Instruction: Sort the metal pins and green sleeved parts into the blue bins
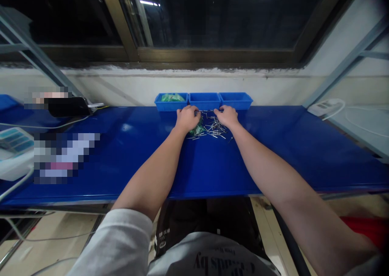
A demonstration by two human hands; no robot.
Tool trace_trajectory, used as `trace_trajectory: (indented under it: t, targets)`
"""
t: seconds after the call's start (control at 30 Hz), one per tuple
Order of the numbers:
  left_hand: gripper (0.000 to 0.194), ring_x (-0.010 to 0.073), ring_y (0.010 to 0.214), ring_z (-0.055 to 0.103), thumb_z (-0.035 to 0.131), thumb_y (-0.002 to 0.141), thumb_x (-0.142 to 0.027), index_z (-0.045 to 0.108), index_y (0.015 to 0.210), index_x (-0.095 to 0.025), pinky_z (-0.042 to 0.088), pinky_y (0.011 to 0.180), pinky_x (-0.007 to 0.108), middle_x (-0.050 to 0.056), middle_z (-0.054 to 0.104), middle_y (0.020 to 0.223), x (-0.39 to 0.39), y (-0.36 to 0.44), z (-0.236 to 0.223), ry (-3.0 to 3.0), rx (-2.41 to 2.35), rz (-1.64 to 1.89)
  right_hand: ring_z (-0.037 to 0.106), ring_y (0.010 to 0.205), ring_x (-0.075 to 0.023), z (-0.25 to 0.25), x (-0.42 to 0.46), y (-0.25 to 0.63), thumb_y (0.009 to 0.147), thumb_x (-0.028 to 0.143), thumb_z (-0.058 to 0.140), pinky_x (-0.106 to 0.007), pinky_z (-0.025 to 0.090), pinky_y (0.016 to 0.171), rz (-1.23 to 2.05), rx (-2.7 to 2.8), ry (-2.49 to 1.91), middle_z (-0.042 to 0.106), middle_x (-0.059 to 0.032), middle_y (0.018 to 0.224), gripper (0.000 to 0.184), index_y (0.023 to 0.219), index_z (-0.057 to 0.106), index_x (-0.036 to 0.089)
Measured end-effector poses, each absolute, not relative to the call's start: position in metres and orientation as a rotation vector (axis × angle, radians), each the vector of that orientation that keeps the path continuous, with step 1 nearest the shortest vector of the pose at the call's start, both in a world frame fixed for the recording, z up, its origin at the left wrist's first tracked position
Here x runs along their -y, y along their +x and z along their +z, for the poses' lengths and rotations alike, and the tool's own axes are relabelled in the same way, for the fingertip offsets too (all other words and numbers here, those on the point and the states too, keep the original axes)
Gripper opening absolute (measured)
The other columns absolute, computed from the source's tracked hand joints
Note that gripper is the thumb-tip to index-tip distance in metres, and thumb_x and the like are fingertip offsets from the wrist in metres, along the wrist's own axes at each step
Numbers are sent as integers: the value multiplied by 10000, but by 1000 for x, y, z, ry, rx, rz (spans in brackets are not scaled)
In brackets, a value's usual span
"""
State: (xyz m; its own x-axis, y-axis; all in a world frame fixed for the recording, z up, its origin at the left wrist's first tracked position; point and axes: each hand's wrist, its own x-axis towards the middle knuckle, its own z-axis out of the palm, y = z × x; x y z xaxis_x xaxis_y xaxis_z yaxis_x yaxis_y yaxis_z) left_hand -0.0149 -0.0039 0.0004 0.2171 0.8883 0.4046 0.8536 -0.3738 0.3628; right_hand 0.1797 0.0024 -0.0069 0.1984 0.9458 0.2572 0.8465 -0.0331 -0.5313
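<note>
A loose pile of thin metal pins [216,127] lies on the blue table, some of them scattered toward its near side. My left hand [187,118] is at the pile's left, fingers curled down over its edge; what they hold, if anything, is hidden. Beside and partly under that hand is a crumpled green see-through packet [198,128]. At the pile's upper right, my right hand [227,116] has its thumb and fingers bent together against some pins, and its fingertips are too small to make out what is between them.
Three blue bins stand behind the pile: the left bin [171,105] holds green packets, beside the middle bin [204,105] and right bin [236,105]. A black phone-like object [68,107], cables and a white device [15,154] are at left. A white power strip [325,106] lies right.
</note>
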Motion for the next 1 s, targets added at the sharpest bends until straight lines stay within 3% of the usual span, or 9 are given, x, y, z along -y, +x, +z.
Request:
trace_trajectory:
  t: [0.23,0.4,0.5,0.57,0.63,0.73,0.83,0.9,1.0]
  targets:
    - [256,282,1124,621,484,956,-313,702,1029,-199,424,1005,458,96,711,1120,9,-13,15,2278,-1691,1218,651,1056,-282,-2,1,170,908,581,479,-399,450,950,486,1620,-1622,747,-103,1045,485,1000,730,176]
    - [314,256,1135,630,487,959,-379,684,1084,-169,444,1034,408,109,707,1160,6,-22,29,2198,-1586,1324,642,919,-245,16,0,177,853,735,412,-352,469,858,440,1447,-1382,726,-79,868,652,890,707,155]
    - [556,308,1248,583,558,889,-561,606,1270,-160,421,1082,452,143,655,1298,3,-46,26,2164,-1592,1114,643,906,-253,31,7,190,820,799,374,-368,472,858,472,1417,-1453,721,-97,885,741,905,699,138]
    - [796,342,1349,504,594,812,-678,493,1415,-168,379,1127,480,167,546,1451,8,-69,21,2177,-1560,899,645,1013,-279,36,22,202,826,793,382,-396,467,927,512,1511,-1545,726,-133,1037,758,1021,698,133]
    - [978,368,1443,386,614,744,-751,374,1514,-198,313,1175,509,163,398,1575,20,-93,16,2214,-1519,641,566,1243,-323,35,45,214,827,786,410,-442,416,1054,506,1659,-1647,635,-178,1319,814,1262,622,132]
    - [1162,382,1501,268,634,662,-800,240,1582,-209,250,1210,524,157,265,1640,43,-119,8,2248,-1549,349,276,1486,-413,19,90,230,752,862,453,-574,266,1177,450,1877,-1926,300,-199,1618,1065,1551,332,168]
    - [1333,374,1532,173,636,591,-845,153,1603,-125,182,1245,481,198,185,1652,59,-124,2,2364,-1565,208,86,1546,-389,-3,125,238,675,909,480,-575,174,1233,435,2003,-2115,86,-194,1672,1277,1615,74,146]
    - [1395,379,1544,94,599,563,-892,114,1608,-104,114,1257,501,204,126,1658,62,-117,-1,2425,-1584,129,15,1553,-369,-13,134,236,639,926,491,-547,113,1258,379,2100,-2123,15,-171,1678,1331,1615,24,152]
    - [1446,380,1546,29,551,555,-930,71,1603,-57,76,1257,512,228,48,1656,54,-98,-4,2446,-1595,54,-17,1546,-390,-16,121,224,603,973,439,-548,83,1258,357,2055,-2202,-30,-211,1669,1413,1601,-41,96]
